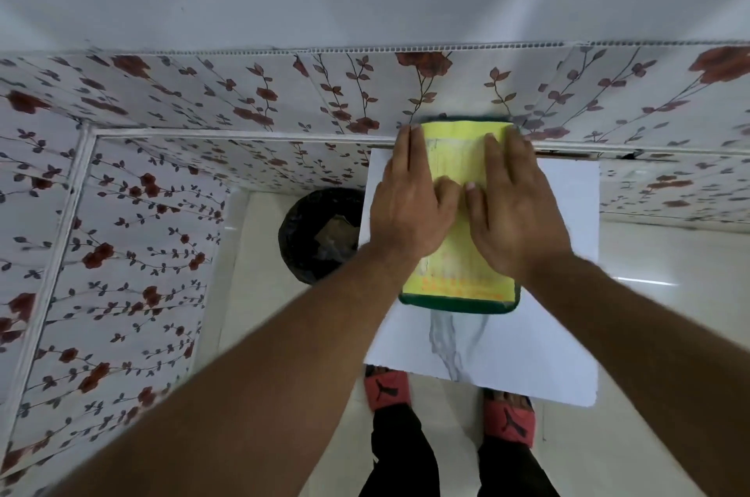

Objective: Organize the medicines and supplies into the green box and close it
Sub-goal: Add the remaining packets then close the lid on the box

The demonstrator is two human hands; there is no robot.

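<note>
one green box (458, 303), lid yellow, shut, at table (568, 334) far edge | left hand (410, 208), right hand (515, 212) flat on lid, fingers together

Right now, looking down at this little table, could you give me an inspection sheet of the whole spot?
Surface: small white table with a grey marbled streak, against a floral wall.
Job's things: green box, yellow lid down on it; no loose medicines seen.
Clutter: nothing seen on the table.
Grippers: left hand and right hand lie flat on the lid, fingers spread, thumbs close together.
Cables: nothing seen.
Surroundings: black bin on the pale floor left of the table; red slippers below the table edge.
</note>
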